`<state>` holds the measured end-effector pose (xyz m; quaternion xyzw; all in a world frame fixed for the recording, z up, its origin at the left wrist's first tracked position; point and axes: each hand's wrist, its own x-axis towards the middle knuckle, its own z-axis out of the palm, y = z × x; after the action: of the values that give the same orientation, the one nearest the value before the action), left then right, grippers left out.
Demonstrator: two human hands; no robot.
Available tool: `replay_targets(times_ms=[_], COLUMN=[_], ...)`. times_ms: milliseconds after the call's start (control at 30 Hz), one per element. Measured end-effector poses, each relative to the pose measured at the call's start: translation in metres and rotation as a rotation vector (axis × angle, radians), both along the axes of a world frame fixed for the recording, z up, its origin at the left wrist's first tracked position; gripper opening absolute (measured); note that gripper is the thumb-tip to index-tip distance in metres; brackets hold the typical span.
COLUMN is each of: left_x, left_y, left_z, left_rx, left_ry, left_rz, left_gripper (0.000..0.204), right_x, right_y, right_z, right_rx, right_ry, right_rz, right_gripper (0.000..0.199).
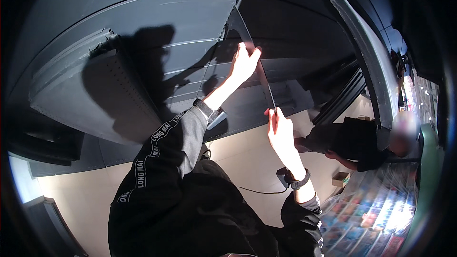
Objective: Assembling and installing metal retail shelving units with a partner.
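Observation:
A long, narrow dark grey strip point(264, 84), thin and flat like a shelf edge or metal panel, slants in front of the dark grey panels. My left hand point(244, 63) grips it around its middle, thumb and fingers on either side. Lower down, my right hand point(281, 128) pinches its bottom end. The strip's far end lies against the seam between grey back panels point(200, 16); whether it is fixed there I cannot tell. Dark straps circle both my wrists, and a cable runs to the small device at my right wrist.
A grey perforated shelf point(95, 97) juts out at left. At right, a person in black point(357, 143) is close to a grey upright point(369, 33). Plastic-wrapped colourful goods point(371, 214) lie at lower right, near a small open cardboard box point(340, 179). Below is a pale floor point(90, 188).

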<state>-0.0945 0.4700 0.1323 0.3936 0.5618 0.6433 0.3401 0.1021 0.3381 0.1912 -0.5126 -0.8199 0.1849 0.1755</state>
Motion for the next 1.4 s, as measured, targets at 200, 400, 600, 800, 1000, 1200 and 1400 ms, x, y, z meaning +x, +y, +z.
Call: replay_targets(times_ms=[200,400,600,800,1000,1200,1400], left_x=[-0.004,-0.004,-0.005,-0.009,-0.012,-0.012,-0.012], left_y=[-0.001,0.003,0.004,0.005,0.001,-0.008,-0.007], left_z=[-0.003,-0.007,-0.008,-0.006,0.009,0.018,0.020], left_rx=[-0.058,-0.001,-0.082,-0.104,0.002,-0.041,-0.037], left_ry=[0.040,0.041,0.051,0.052,0.122,-0.026,0.038], left_rz=[-0.073,0.014,-0.057,-0.068,0.034,-0.073,-0.065], left_gripper=[0.043,0.033,0.044,0.051,0.045,0.045,0.047], right_x=[-0.002,0.000,-0.006,-0.003,-0.011,-0.017,-0.019], right_y=[0.001,0.001,-0.002,-0.002,-0.004,-0.010,-0.010], right_z=[-0.027,-0.030,-0.027,-0.009,0.025,0.031,0.031], right_rx=[0.085,0.277,0.352,0.113,0.153,-0.008,0.039], right_ry=[0.024,0.018,-0.006,0.003,-0.039,-0.026,-0.006], right_rz=[0.034,0.145,0.142,0.086,0.122,0.071,0.090], right_gripper=[0.026,0.028,0.026,0.026,0.027,0.011,0.011])
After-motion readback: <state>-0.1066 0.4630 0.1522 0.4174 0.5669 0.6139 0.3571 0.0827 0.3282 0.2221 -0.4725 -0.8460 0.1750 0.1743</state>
